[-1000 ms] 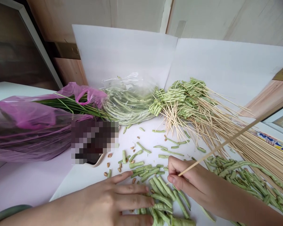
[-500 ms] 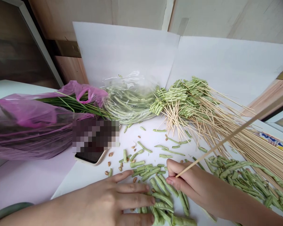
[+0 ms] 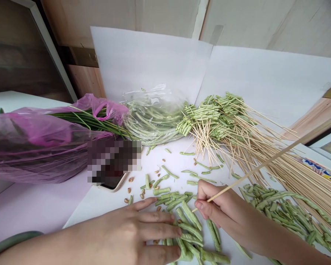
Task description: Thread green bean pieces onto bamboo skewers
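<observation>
Skewer (image 3: 264, 163) pinched in right grip (image 3: 213, 206), tip now further left; left grip (image 3: 132, 230) spread on cut beans (image 3: 190, 230)

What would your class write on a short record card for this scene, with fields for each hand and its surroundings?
Left hand: fingertips resting on cut long beans
Right hand: pinching a bamboo skewer
Beside: skewered beans, bundled skewers
Behind: clear bag of long beans, pink plastic bag
</observation>
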A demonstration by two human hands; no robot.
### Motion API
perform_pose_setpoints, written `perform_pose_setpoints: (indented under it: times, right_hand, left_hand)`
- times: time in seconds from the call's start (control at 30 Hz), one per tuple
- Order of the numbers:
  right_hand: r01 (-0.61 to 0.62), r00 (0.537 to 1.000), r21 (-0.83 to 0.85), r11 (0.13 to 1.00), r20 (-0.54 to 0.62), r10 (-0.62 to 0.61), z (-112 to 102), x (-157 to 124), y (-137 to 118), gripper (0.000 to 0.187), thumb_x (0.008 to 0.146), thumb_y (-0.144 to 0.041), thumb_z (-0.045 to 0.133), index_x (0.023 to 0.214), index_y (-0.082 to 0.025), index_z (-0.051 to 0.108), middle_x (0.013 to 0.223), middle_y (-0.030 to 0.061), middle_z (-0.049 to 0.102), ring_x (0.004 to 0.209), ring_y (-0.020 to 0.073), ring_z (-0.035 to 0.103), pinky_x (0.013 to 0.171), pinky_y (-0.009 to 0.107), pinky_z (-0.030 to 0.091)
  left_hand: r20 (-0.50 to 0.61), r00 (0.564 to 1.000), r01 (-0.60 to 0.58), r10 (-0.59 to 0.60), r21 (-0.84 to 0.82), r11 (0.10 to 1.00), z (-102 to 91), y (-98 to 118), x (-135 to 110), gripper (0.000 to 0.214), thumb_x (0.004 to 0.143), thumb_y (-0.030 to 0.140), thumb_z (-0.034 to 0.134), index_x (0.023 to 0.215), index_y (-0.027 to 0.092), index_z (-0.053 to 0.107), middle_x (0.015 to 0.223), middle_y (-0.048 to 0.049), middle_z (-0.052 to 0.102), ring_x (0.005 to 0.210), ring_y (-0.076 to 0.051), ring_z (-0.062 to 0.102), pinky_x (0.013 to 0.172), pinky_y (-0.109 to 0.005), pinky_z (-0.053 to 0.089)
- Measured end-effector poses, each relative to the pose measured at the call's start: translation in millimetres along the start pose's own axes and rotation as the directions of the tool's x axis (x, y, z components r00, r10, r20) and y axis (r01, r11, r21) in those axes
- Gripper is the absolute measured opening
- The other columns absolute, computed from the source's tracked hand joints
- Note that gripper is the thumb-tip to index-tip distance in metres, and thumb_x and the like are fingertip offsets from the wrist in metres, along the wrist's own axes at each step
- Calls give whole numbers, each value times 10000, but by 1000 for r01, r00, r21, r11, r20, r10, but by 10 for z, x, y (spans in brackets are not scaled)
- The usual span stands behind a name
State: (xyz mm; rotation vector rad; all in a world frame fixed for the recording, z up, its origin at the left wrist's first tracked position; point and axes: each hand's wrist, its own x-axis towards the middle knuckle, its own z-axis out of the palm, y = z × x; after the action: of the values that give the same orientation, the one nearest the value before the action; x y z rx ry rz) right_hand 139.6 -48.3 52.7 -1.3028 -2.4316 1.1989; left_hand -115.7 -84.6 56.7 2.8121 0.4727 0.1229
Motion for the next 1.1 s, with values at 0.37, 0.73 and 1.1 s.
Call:
perform_pose_setpoints:
  times: [0.37, 0.73, 1.1]
  right_hand:
    - [-27, 997, -139, 990, 68, 37, 83, 5, 48, 251, 1005, -367, 302, 803, -226, 356, 699, -38, 402, 623, 126, 400, 580, 250, 317]
    - [1, 998, -172, 985, 66, 11, 136, 53, -14, 221, 981, -260, 343, 765, -219, 323, 662, -47, 395, 581, 111, 375, 538, 236, 285]
    - [32, 999, 0, 999, -18, -32, 82, 24, -60, 284, 989, -363, 339, 746, -218, 366, 621, -51, 391, 542, 109, 332, 525, 242, 300]
  left_hand:
    - [3, 1000, -5, 5, -25, 1000, 16, 8, -22, 355, 974, 258, 441, 1307, 174, 533, 1368, -78, 563, 1312, -232, 474, 1171, -393, 268]
    - [85, 996, 4, -4, -8, 1000, 25, 0, -15, 388, 987, 308, 405, 1322, 152, 525, 1431, -67, 499, 1351, -243, 419, 1184, -406, 233]
    - [-43, 999, -18, 14, -80, 997, 79, -9, -53, 388, 954, 274, 480, 1326, 170, 521, 1378, -80, 556, 1322, -232, 460, 1179, -396, 258]
